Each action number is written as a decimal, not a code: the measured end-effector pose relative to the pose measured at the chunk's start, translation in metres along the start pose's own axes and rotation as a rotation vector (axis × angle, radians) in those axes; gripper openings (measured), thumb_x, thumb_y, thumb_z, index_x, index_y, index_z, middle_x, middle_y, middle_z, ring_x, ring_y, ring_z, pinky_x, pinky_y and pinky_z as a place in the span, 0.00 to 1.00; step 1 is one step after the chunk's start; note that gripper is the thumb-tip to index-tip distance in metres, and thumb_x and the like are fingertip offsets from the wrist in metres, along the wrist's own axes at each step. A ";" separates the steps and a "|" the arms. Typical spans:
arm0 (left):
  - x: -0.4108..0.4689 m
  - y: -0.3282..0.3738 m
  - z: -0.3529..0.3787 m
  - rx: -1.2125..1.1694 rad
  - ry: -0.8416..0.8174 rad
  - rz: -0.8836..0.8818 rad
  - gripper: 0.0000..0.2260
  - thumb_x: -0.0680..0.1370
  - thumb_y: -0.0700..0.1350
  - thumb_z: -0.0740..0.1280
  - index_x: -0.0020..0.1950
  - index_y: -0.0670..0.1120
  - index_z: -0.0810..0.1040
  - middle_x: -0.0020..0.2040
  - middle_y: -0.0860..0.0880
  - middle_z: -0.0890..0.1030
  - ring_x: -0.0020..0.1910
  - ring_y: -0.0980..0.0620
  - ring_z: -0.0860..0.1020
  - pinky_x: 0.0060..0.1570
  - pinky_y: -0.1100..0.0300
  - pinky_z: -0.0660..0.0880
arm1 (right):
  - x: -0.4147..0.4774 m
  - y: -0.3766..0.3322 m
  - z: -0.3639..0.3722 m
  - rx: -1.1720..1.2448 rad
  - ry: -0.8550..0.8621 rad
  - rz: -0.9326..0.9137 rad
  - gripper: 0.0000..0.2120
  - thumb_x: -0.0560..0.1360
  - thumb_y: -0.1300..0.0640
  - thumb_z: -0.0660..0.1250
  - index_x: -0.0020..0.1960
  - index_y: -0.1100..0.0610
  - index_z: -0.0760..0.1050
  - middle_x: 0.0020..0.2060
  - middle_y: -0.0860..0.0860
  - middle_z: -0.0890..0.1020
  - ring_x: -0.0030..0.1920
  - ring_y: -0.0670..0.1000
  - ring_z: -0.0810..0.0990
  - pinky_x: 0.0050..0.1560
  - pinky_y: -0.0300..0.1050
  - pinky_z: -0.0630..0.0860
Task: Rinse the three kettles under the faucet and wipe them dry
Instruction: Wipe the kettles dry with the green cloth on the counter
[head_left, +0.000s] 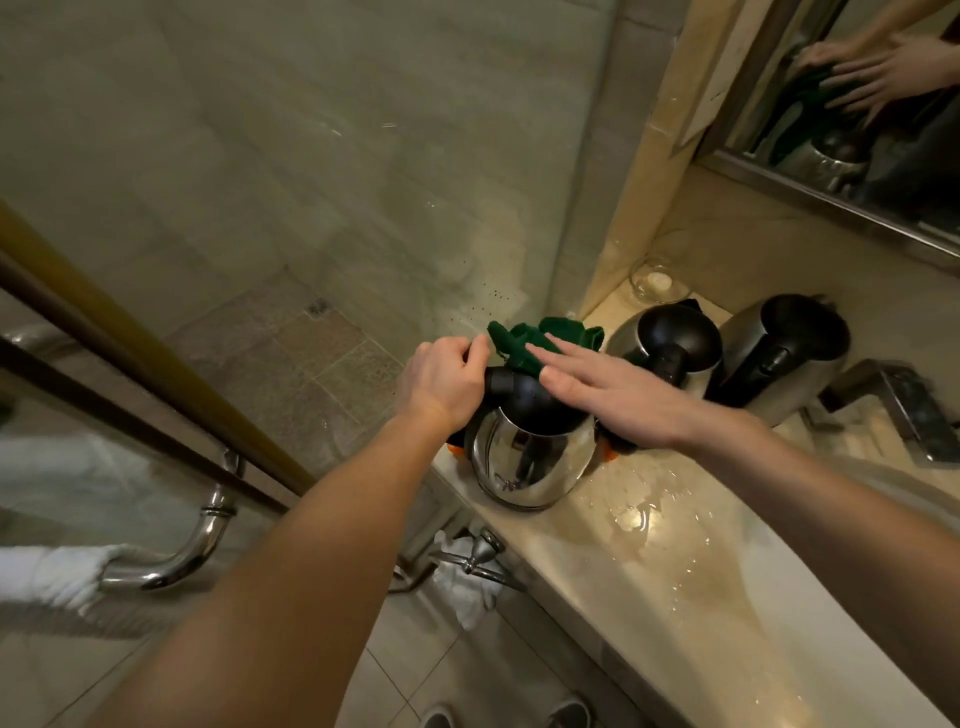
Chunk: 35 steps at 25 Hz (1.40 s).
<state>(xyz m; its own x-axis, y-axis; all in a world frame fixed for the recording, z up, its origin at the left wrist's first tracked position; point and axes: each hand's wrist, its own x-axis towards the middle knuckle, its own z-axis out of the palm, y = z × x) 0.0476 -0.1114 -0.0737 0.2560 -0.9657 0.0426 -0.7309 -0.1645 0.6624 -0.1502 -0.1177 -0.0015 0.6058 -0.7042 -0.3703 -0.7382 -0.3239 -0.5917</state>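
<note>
Left hand (447, 382) grips near kettle (530, 457) | right hand (613, 395) flat on green cloth (535, 340)

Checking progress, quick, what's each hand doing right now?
Left hand: closed, pinching the green cloth.
Right hand: open, flat, pressing the cloth onto the nearest kettle.

My left hand (447, 382) is curled up tight, pinching. My right hand (613, 395) lies flat with fingers (550, 358) spread. Both arms reach forward.
</note>
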 end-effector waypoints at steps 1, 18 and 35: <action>0.000 0.000 0.000 0.009 -0.006 -0.002 0.23 0.83 0.52 0.56 0.28 0.49 0.65 0.28 0.51 0.70 0.29 0.52 0.69 0.28 0.57 0.57 | -0.006 0.001 0.007 -0.090 0.015 0.021 0.35 0.70 0.28 0.44 0.76 0.35 0.49 0.78 0.41 0.48 0.78 0.50 0.50 0.76 0.49 0.50; -0.006 0.003 -0.002 -0.033 -0.010 -0.036 0.24 0.84 0.53 0.55 0.28 0.48 0.64 0.27 0.50 0.68 0.27 0.51 0.67 0.28 0.56 0.56 | 0.050 0.002 -0.021 0.405 0.021 0.374 0.39 0.76 0.28 0.44 0.68 0.55 0.73 0.70 0.54 0.72 0.70 0.55 0.70 0.72 0.54 0.60; -0.018 0.010 0.006 -0.032 0.124 -0.195 0.24 0.84 0.54 0.51 0.32 0.46 0.71 0.29 0.48 0.72 0.29 0.53 0.71 0.28 0.60 0.60 | 0.008 0.010 0.050 1.399 0.644 0.559 0.30 0.80 0.37 0.54 0.75 0.54 0.63 0.64 0.51 0.74 0.70 0.55 0.70 0.67 0.49 0.65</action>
<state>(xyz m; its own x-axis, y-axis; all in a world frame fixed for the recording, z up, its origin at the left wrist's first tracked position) 0.0317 -0.0965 -0.0722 0.4676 -0.8840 0.0016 -0.6402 -0.3374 0.6901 -0.1374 -0.0947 -0.0464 -0.1092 -0.7780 -0.6187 0.2341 0.5848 -0.7766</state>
